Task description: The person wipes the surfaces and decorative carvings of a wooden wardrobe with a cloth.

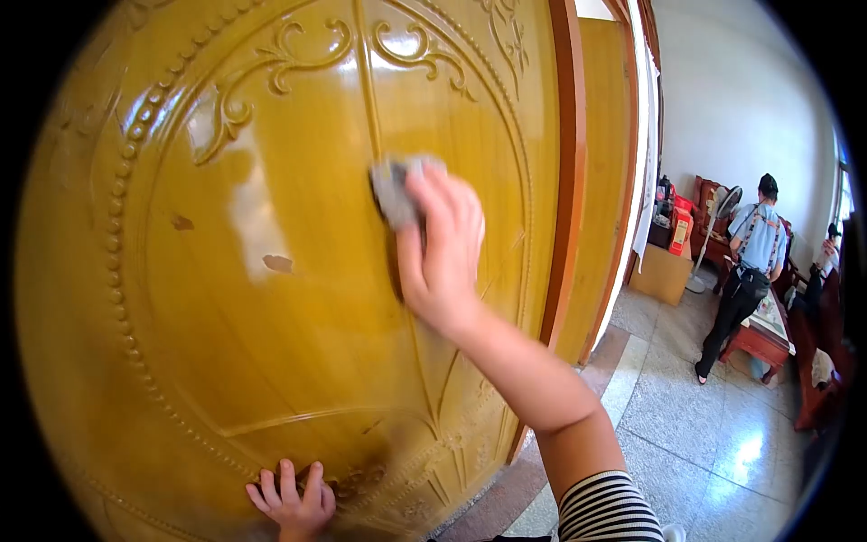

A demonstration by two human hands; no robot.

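Observation:
A glossy yellow-brown wooden door (334, 334) with carved scrolls and beaded trim fills most of the head view. My right hand (447, 239) is raised against its middle, the fingers closed round a grey cloth (395, 192) that lies on the door's surface near the vertical moulding. Some blur surrounds the hand and cloth. Low on the door, my left hand (293, 501) rests with its fingers spread on the panel, holding nothing. Two worn brown patches mark the finish, one of them a chip (278, 264) left of the cloth.
The door frame (567, 172) stands to the right. Beyond it, a person (757, 253) stands by a low red wooden table (763, 339). A standing fan (718, 221) and a cardboard box (662, 274) are near the wall. Another person sits at the far right.

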